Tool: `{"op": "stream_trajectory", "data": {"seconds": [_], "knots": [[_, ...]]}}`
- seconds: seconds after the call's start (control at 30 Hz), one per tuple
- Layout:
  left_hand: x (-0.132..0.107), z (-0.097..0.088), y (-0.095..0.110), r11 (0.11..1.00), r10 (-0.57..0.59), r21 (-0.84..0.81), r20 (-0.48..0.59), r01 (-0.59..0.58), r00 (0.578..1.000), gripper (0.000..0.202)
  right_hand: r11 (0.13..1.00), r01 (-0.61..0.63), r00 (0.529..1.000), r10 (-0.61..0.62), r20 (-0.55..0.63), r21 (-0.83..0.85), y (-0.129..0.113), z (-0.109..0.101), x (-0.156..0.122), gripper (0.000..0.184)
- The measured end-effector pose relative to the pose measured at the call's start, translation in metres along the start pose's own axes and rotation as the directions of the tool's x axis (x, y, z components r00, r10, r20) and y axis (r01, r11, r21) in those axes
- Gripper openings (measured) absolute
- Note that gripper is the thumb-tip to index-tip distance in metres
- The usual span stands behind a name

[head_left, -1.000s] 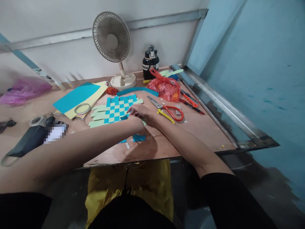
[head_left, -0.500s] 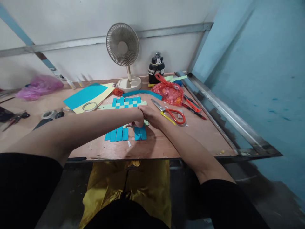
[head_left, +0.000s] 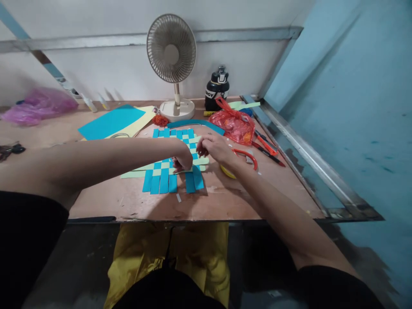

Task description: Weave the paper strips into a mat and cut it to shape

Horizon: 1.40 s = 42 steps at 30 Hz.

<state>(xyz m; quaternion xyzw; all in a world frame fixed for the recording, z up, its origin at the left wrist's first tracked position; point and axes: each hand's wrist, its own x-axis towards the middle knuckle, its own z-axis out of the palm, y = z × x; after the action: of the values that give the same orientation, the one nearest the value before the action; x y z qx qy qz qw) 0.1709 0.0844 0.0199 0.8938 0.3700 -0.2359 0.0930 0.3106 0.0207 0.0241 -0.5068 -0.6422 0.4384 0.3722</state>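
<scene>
A woven paper mat (head_left: 156, 171) of blue and pale green strips lies flat on the table. My left hand (head_left: 183, 159) bends down over its middle with curled fingers. Those fingers press at the weave, and what they pinch is hidden. Below them, the row of blue strip ends has a gap. My right hand (head_left: 210, 146) hovers at the mat's right edge, beside the green strip ends (head_left: 202, 162). Its fingers hang loosely bent and apart, with nothing seen in them. Red-handled scissors (head_left: 247, 152) lie partly under my right forearm.
A fan (head_left: 177, 109) and a black bottle (head_left: 217, 90) stand at the back. A red plastic bag (head_left: 231, 124) and a box cutter (head_left: 266, 141) lie on the right. Blue paper (head_left: 111, 122) and a pink bag (head_left: 40, 105) lie on the left. A metal frame (head_left: 309, 150) borders the right side.
My right hand has parted from my left and moved up and right. More of the mat and its green strip ends shows. The view has shifted slightly closer.
</scene>
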Motion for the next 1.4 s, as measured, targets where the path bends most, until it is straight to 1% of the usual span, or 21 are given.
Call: {"op": "stream_trajectory", "data": {"seconds": [0.03, 0.07, 0.1, 0.13, 0.2, 0.27, 0.33, 0.4, 0.5, 0.57, 0.63, 0.7, 0.77, 0.87, 1.0, 1.1, 1.3, 1.4], "knots": [[-0.001, -0.001, 0.000, 1.000, -0.016, -0.011, 0.091, 0.017, 0.996, 0.034, 0.995, 0.065, 0.997, -0.061, 0.045, -0.073, 0.001, -0.001, -0.010, 0.026], [-0.002, -0.003, 0.000, 0.999, -0.030, -0.023, 0.187, 0.035, 0.982, 0.034, 0.978, 0.147, 0.986, -0.134, 0.097, -0.147, 0.003, -0.001, -0.020, 0.026], [-0.003, -0.004, 0.001, 0.998, -0.039, -0.036, 0.272, 0.050, 0.961, 0.035, 0.941, 0.247, 0.965, -0.217, 0.150, -0.229, 0.006, 0.001, -0.029, 0.026], [-0.005, -0.004, 0.001, 0.997, -0.043, -0.049, 0.327, 0.062, 0.944, 0.035, 0.889, 0.342, 0.938, -0.299, 0.177, -0.306, 0.011, 0.004, -0.037, 0.028], [-0.007, -0.006, 0.001, 0.994, -0.040, -0.079, 0.384, 0.077, 0.922, 0.033, 0.767, 0.459, 0.887, -0.368, 0.279, -0.448, 0.022, 0.013, -0.048, 0.036], [-0.007, -0.007, 0.000, 0.990, -0.031, -0.112, 0.391, 0.081, 0.920, 0.026, 0.652, 0.536, 0.843, -0.383, 0.378, -0.536, 0.033, 0.023, -0.051, 0.041], [-0.005, -0.008, -0.002, 0.987, -0.018, -0.143, 0.369, 0.076, 0.929, 0.018, 0.589, 0.583, 0.812, -0.390, 0.434, -0.560, 0.040, 0.031, -0.049, 0.046], [-0.003, -0.008, -0.005, 0.983, 0.003, -0.175, 0.325, 0.057, 0.946, 0.017, 0.577, 0.601, 0.799, -0.411, 0.440, -0.553, 0.044, 0.035, -0.046, 0.050], [0.002, -0.006, -0.008, 0.976, 0.040, -0.216, 0.244, 0.014, 0.969, 0.021, 0.575, 0.592, 0.806, -0.409, 0.428, -0.565, 0.045, 0.036, -0.045, 0.052], [0.004, -0.006, -0.009, 0.974, 0.062, -0.225, 0.225, -0.010, 0.972, 0.020, 0.567, 0.582, 0.813, -0.384, 0.438, -0.583, 0.044, 0.036, -0.046, 0.052], [0.004, -0.006, -0.009, 0.976, 0.077, -0.215, 0.259, -0.021, 0.963, 0.017, 0.563, 0.573, 0.818, -0.361, 0.447, -0.595, 0.043, 0.035, -0.047, 0.052], [0.003, -0.008, -0.008, 0.980, 0.076, -0.198, 0.319, -0.012, 0.945, 0.013, 0.553, 0.566, 0.824, -0.339, 0.455, -0.612, 0.041, 0.036, -0.048, 0.052], [0.000, -0.010, -0.005, 0.981, 0.053, -0.191, 0.372, 0.020, 0.927, 0.011, 0.534, 0.563, 0.825, -0.318, 0.467, -0.631, 0.041, 0.036, -0.049, 0.051], [-0.005, -0.014, -0.001, 0.977, 0.010, -0.196, 0.422, 0.080, 0.907, 0.011, 0.513, 0.557, 0.830, -0.303, 0.469, -0.653, 0.040, 0.036, -0.049, 0.051], [-0.010, -0.017, 0.003, 0.973, -0.013, -0.197, 0.478, 0.121, 0.879, 0.011, 0.512, 0.562, 0.826, -0.308, 0.472, -0.650, 0.042, 0.036, -0.048, 0.052], [-0.012, -0.018, 0.004, 0.972, -0.019, -0.195, 0.500, 0.133, 0.866, 0.012, 0.518, 0.559, 0.828, -0.313, 0.465, -0.648, 0.042, 0.037, -0.049, 0.052], [-0.017, -0.021, 0.009, 0.975, -0.024, -0.179, 0.513, 0.134, 0.858, 0.006, 0.502, 0.537, 0.843, -0.280, 0.460, -0.678, 0.038, 0.039, -0.050, 0.050], [-0.016, -0.022, 0.010, 0.979, -0.018, -0.164, 0.527, 0.123, 0.849, 0.014, 0.495, 0.535, 0.844, -0.271, 0.464, -0.684, 0.036, 0.039, -0.051, 0.050]]}}
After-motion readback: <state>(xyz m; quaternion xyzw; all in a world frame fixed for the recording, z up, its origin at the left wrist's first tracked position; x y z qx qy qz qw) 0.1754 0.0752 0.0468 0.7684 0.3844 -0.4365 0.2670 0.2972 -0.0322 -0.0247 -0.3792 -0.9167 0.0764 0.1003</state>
